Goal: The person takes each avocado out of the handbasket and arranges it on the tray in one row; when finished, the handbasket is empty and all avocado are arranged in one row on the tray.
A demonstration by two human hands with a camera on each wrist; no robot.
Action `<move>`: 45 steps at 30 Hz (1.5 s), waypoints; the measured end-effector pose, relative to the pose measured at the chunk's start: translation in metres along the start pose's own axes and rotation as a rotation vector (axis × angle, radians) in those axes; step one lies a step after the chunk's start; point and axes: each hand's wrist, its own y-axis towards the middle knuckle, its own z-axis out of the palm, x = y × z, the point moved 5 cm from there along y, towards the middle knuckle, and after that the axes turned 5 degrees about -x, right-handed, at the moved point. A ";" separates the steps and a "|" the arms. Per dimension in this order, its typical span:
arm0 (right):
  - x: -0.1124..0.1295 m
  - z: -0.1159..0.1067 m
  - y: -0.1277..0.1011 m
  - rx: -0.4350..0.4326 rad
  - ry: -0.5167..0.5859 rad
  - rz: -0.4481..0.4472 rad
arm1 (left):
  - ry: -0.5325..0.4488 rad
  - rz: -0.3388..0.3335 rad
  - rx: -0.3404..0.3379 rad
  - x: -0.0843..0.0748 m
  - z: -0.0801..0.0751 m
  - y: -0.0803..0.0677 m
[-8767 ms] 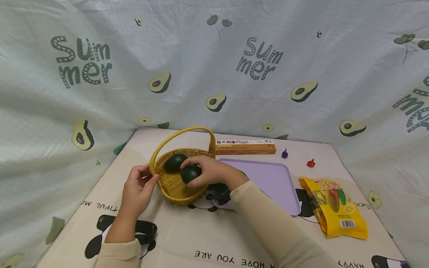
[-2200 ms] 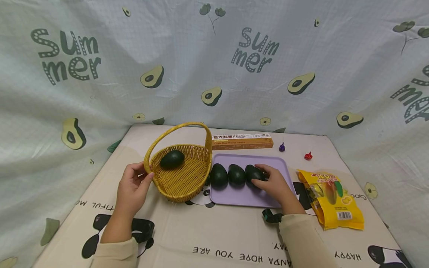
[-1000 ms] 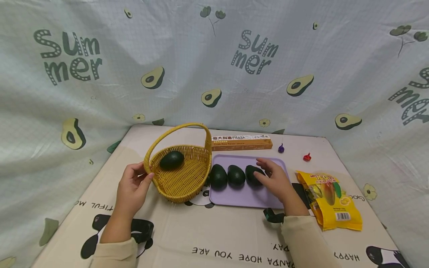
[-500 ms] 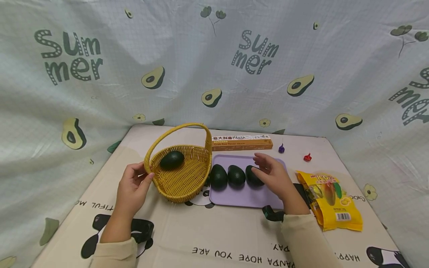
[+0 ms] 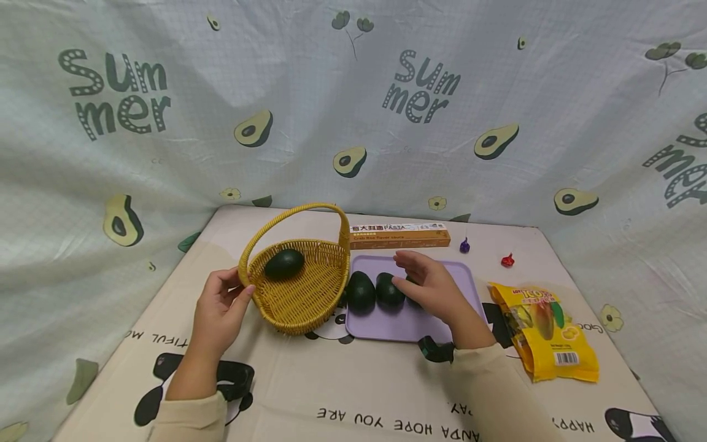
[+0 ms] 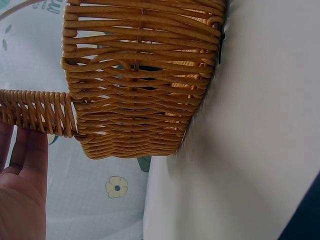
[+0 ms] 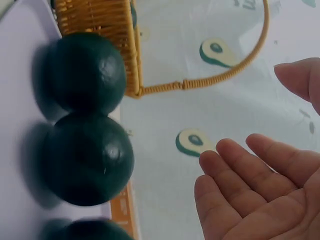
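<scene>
A yellow wicker basket stands left of the middle, with one dark green avocado inside. My left hand holds the base of its handle, fingers against the handle in the left wrist view. Right of the basket, a purple tray bears three avocados in a row: a left one, a middle one and a right one mostly hidden behind my right hand. That right hand hovers over the tray, holding nothing; its extended fingers are apart from the avocados in the right wrist view.
A pasta box lies behind the tray. Two small wrapped candies, one purple and one red, sit at the back right. A yellow mango candy bag lies to the right. A printed curtain closes off the back.
An avocado held over the basket 8.8 s ago went onto the tray, where three now stand. My right hand let go of the rightmost, rose and shifted left. My left hand stays at the basket.
</scene>
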 end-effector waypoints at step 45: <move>0.053 0.081 0.042 0.292 -0.102 -0.130 | -0.021 -0.021 0.015 0.001 0.001 -0.003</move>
